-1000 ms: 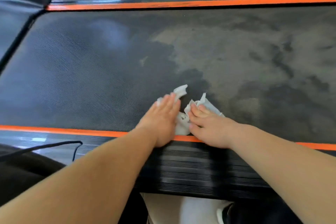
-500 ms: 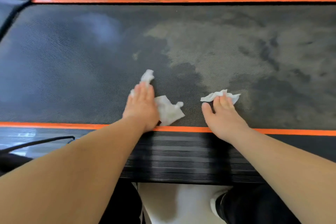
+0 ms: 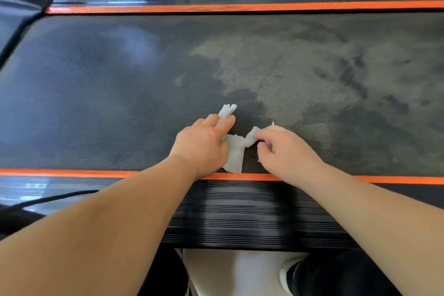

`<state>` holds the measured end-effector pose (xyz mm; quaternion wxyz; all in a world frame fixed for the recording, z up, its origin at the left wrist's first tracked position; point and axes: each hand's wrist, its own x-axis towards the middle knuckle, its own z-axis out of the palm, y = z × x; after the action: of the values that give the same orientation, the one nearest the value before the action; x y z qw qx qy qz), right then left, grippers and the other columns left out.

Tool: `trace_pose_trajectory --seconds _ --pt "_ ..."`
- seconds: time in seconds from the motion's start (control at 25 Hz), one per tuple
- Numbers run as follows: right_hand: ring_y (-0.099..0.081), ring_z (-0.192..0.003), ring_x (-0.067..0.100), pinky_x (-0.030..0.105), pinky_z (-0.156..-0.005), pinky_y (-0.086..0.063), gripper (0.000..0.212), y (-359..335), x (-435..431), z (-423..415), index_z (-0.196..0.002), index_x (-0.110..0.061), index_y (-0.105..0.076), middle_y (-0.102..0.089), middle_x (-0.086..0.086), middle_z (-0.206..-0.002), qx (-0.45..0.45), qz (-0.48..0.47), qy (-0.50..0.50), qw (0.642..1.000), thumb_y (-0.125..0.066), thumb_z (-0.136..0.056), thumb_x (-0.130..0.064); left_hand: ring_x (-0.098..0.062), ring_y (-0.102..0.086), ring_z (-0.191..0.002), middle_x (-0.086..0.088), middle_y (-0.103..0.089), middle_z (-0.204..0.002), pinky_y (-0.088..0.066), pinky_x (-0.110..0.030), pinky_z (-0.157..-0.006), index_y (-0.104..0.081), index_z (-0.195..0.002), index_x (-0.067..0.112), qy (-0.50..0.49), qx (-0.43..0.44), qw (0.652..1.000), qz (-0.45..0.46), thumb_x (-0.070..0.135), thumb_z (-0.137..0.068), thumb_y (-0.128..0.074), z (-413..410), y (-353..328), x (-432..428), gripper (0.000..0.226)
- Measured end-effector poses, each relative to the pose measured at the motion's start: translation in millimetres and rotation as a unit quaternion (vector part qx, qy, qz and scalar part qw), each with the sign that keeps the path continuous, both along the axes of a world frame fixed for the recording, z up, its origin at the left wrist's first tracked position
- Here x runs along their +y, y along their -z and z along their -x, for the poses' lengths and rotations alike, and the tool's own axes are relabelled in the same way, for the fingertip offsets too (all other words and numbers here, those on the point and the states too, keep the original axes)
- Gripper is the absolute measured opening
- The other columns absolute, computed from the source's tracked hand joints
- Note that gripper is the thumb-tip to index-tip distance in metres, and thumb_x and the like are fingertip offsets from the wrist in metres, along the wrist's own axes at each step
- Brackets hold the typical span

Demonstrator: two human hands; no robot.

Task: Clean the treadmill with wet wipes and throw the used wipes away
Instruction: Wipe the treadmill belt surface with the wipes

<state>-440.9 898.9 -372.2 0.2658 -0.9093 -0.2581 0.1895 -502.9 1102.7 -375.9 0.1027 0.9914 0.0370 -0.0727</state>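
The treadmill belt [image 3: 120,94] is dark and damp on the left, with grey dusty patches [image 3: 300,74] on the right. My left hand [image 3: 204,144] lies flat on a white wet wipe [image 3: 234,154], pressing it onto the belt near the front orange stripe; part of the wipe pokes out between its fingers. My right hand [image 3: 283,151] has its fingers curled round a second crumpled wipe [image 3: 253,134]. The two wipes touch between my hands.
An orange stripe [image 3: 72,172] and a ribbed black side rail [image 3: 240,211] run along the near edge; another orange stripe [image 3: 240,7] marks the far edge. A black cable [image 3: 48,198] lies at the left. A black motor cover [image 3: 19,9] sits at the top left.
Half a second ago my hands were apart on the belt. They have now come back together, and my right hand's fingers have curled around its wipe.
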Motion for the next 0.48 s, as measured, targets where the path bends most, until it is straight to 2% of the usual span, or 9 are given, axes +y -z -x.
trace_pose_trajectory --seconds 0.08,0.12,0.16,0.24,0.28,0.36,0.44,0.48 --pt "-0.057 -0.106 0.018 0.041 -0.092 -0.049 0.039 -1.3 8.0 -3.0 -0.122 -0.033 -0.062 -0.053 -0.01 -0.109 0.011 0.018 0.017 1.0 -0.04 -0.091 -0.023 -0.024 -0.052 -0.119 0.007 -0.052 -0.137 -0.052 -0.041 -0.085 -0.041 -0.148 0.039 -0.002 -0.048 0.998 -0.04 0.042 -0.093 -0.036 -1.9 -0.1 -2.4 0.055" --pt "-0.054 -0.121 0.022 0.044 -0.099 -0.048 0.043 -0.5 12.3 -2.7 -0.134 -0.035 -0.056 -0.052 -0.006 -0.126 0.019 0.042 0.029 0.999 -0.039 -0.095 -0.027 -0.027 -0.051 -0.124 0.003 -0.05 -0.143 -0.05 -0.043 -0.087 -0.046 -0.146 0.037 -0.002 -0.063 0.997 -0.051 0.047 -0.092 -0.035 -3.6 -1.6 -0.2 0.056" --pt "-0.046 -0.135 0.023 0.045 -0.105 -0.045 0.046 2.6 15.6 -0.6 -0.145 -0.038 -0.047 -0.046 -0.005 -0.141 0.026 0.068 0.029 0.997 -0.036 -0.1 -0.034 -0.029 -0.045 -0.134 -0.002 -0.044 -0.153 -0.048 -0.046 -0.094 -0.048 -0.145 0.036 0.003 -0.062 0.997 -0.053 0.051 -0.093 -0.035 -6.3 1.0 4.1 0.057" --pt "-0.016 -0.155 0.02 0.046 -0.12 -0.031 0.054 11.2 20.5 7.3 -0.158 -0.037 -0.026 -0.02 -0.006 -0.166 0.02 0.131 -0.036 0.991 -0.027 -0.105 -0.046 -0.029 -0.018 -0.153 -0.006 -0.014 -0.169 -0.033 -0.051 -0.116 -0.034 -0.154 0.035 0.043 0.003 0.999 -0.025 0.049 -0.099 -0.038 -9.7 10.0 9.9 0.057" --pt "-0.001 -0.157 0.017 0.042 -0.126 -0.02 0.059 16.8 21.3 11.7 -0.161 -0.03 -0.018 -0.006 -0.004 -0.17 0.013 0.155 -0.077 0.985 -0.024 -0.106 -0.048 -0.029 -0.007 -0.155 -0.003 -0.001 -0.171 -0.023 -0.051 -0.123 -0.022 -0.159 0.035 0.075 0.058 0.995 -0.018 0.046 -0.102 -0.037 -8.8 15.5 9.5 0.06" --pt "0.013 -0.156 0.012 0.035 -0.128 -0.003 0.065 23.1 16.0 18.2 -0.163 -0.019 -0.01 0.009 -0.003 -0.171 0.014 0.168 -0.113 0.979 -0.024 -0.107 -0.048 -0.029 0.005 -0.156 0.001 0.011 -0.17 -0.011 -0.051 -0.126 -0.004 -0.162 0.033 0.119 0.149 0.981 -0.041 0.04 -0.106 -0.031 -1.5 25.1 3.4 0.061" --pt "0.013 -0.155 0.009 0.035 -0.128 -0.006 0.064 22.1 8.7 17.4 -0.163 -0.017 -0.012 0.009 -0.005 -0.17 0.025 0.153 -0.112 0.981 -0.026 -0.108 -0.045 -0.025 0.007 -0.157 0.003 0.009 -0.171 -0.009 -0.046 -0.126 -0.008 -0.162 0.032 0.114 0.164 0.979 -0.046 0.035 -0.109 -0.031 3.3 23.4 2.1 0.058" --pt "0.009 -0.156 0.009 0.037 -0.128 -0.011 0.061 20.1 5.4 16.6 -0.162 -0.017 -0.016 0.006 -0.005 -0.171 0.033 0.142 -0.108 0.984 -0.027 -0.108 -0.043 -0.023 0.002 -0.157 0.004 0.003 -0.17 -0.016 -0.044 -0.125 -0.017 -0.161 0.03 0.11 0.14 0.983 -0.04 0.033 -0.108 -0.035 3.3 20.1 4.5 0.056"
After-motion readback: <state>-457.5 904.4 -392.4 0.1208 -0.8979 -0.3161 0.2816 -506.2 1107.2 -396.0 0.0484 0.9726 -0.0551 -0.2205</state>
